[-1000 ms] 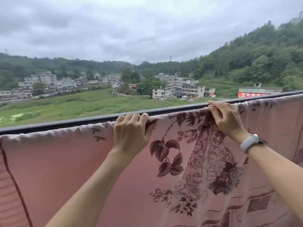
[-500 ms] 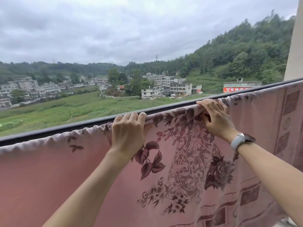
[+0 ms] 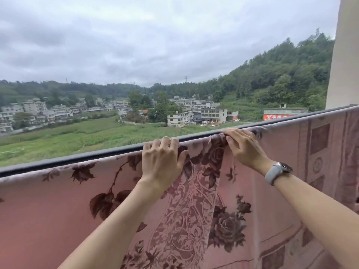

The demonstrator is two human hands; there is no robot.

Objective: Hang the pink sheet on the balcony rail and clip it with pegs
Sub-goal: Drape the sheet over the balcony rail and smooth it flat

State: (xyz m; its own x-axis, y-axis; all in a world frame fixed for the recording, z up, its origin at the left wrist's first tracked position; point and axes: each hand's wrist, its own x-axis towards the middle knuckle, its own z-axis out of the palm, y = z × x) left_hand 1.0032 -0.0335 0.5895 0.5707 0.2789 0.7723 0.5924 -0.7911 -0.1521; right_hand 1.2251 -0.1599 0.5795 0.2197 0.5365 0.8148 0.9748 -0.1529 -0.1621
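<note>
The pink sheet (image 3: 58,206) hangs over the dark balcony rail (image 3: 68,159) in front of me, its top fold running along the rail from the left edge of my view up to the right, where a pale pillar (image 3: 343,55) stands. My left hand (image 3: 161,162) is closed on the top of the sheet, fingers (image 3: 165,141) curled over the fold at the rail and thumb pressed against the cloth on my side. My right hand (image 3: 244,148) sits just beside it, a little higher along the rail, its fingers pinching the same fold, with a grey watch (image 3: 277,171) on that wrist. Between my two hands the cloth gathers into a loose pleat that drops down through the dark red flower and leaf pattern. To the right the sheet shows a border of squares. Beyond the rail lie a green field (image 3: 77,136), pale buildings (image 3: 204,113) and a wooded hill (image 3: 281,74) under grey cloud.
</note>
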